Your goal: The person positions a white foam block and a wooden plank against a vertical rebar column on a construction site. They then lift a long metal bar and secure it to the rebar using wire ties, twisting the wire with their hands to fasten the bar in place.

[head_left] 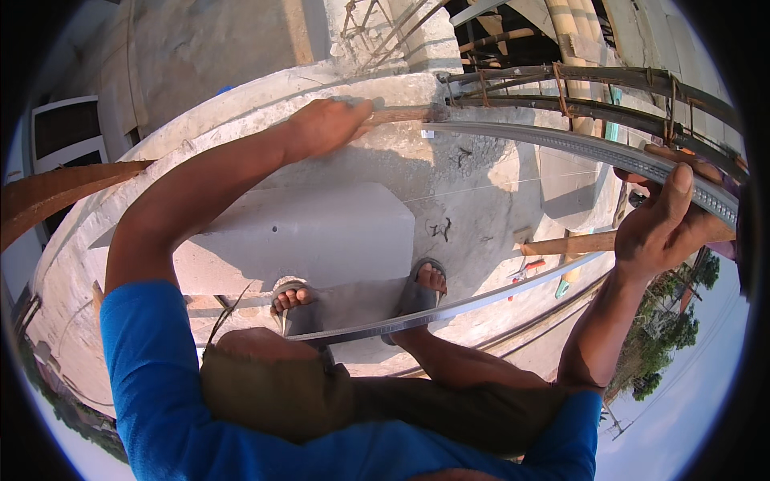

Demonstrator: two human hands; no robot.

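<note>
My left hand (333, 124) is closed at the near end of a short brown wooden piece (401, 115), which lies along the rough concrete edge; its far end meets the steel bars. Over on the right, my right hand (666, 216) grips a long grey metal channel (561, 144) with rows of small holes, thumb on top. The channel's left end rests near the wooden piece. A second, shinier metal strip (449, 313) crosses lower down, above my leg and one sandal.
Tied reinforcing bars (593, 78) jut out at the upper right beside bamboo poles (565, 28). A pale block (321, 228) lies before my feet. Red-handled pliers (527, 268) sit near a wooden batten (569, 244). Trees and open sky show beyond the right edge.
</note>
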